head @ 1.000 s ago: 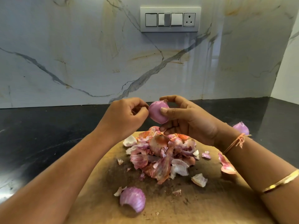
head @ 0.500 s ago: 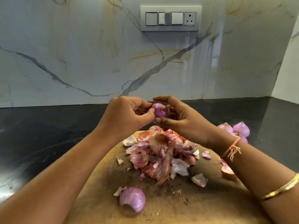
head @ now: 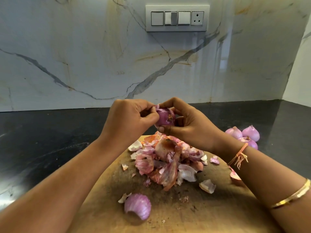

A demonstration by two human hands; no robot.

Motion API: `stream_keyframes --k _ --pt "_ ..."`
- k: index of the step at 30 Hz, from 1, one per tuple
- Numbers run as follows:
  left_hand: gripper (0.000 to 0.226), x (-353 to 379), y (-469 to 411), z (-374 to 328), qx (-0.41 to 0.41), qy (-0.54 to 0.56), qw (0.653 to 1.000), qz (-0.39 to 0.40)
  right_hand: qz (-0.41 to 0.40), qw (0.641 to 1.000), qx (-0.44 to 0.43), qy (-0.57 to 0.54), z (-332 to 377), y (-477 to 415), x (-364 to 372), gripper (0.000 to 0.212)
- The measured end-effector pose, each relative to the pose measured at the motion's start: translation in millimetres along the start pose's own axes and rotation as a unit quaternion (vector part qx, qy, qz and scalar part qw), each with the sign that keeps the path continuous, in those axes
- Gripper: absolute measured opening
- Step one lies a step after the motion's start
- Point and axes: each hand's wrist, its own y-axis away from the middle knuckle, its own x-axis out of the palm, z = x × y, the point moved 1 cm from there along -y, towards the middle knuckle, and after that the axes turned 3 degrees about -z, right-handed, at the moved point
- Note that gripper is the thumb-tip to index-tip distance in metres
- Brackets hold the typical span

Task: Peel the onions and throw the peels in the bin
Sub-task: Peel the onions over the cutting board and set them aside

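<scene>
A small purple onion (head: 165, 117) is held in the air between both hands, above a heap of pink and white onion peels (head: 165, 161). My right hand (head: 190, 125) cups it from the right and below. Fingertips of my left hand (head: 131, 121) pinch a flap of skin at the onion's top left. The peels lie on a round wooden cutting board (head: 210, 214). A loose purple peel shell (head: 137, 206) sits near the board's front. No bin is in view.
Three peeled onions (head: 242, 134) rest on the black countertop (head: 50, 140) to the right of the board. A marble backsplash with a switch panel (head: 177, 18) rises behind. Scraps of peel (head: 207, 185) are scattered over the board.
The onion has been turned in my right hand, and my left fingertips have closed onto its skin at the top. Both hands have shifted slightly left, which uncovers the peeled onions on the right.
</scene>
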Motion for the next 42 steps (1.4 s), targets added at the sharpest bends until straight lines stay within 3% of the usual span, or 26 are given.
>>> stream_keyframes --k 6,10,14,18,24,27,31,34,42 --pt "0.014 5.0 -0.7 5.1 -0.116 0.114 0.986 -0.018 -0.015 1.0 -0.01 -0.02 2.7 -0.7 0.6 0.043" --pt "0.014 8.0 -1.7 5.6 -0.244 0.258 0.935 -0.016 -0.01 0.999 -0.003 -0.053 3.4 -1.2 -0.1 0.045" --pt "0.016 8.7 -0.7 5.6 -0.285 0.265 0.921 -0.013 -0.006 0.996 -0.002 -0.094 5.7 -0.8 -2.5 0.047" --pt "0.018 6.3 -1.5 13.9 -0.28 0.171 0.945 0.009 -0.004 0.99 0.018 -0.139 5.4 -0.8 -3.7 0.049" --pt "0.029 7.8 1.9 8.9 -0.209 0.0 0.968 0.139 -0.008 0.989 0.048 -0.143 2.5 -0.7 -3.1 0.04" --pt "0.035 6.7 1.3 7.8 -0.186 -0.042 0.972 0.139 -0.011 0.99 0.055 -0.133 2.1 -1.0 -3.4 0.035" --pt "0.016 0.2 -1.2 -0.7 -0.148 0.031 0.985 0.083 -0.007 0.991 0.06 -0.118 0.9 -2.0 -3.9 0.035" --pt "0.031 -0.9 -1.1 -5.4 -0.105 0.071 0.989 0.073 -0.008 0.99 0.068 -0.121 -0.6 -2.7 -4.0 0.039" --pt "0.021 -3.9 -2.7 -2.6 -0.039 0.07 0.996 0.045 0.001 0.993 0.05 -0.108 2.8 -2.2 -3.6 0.035"
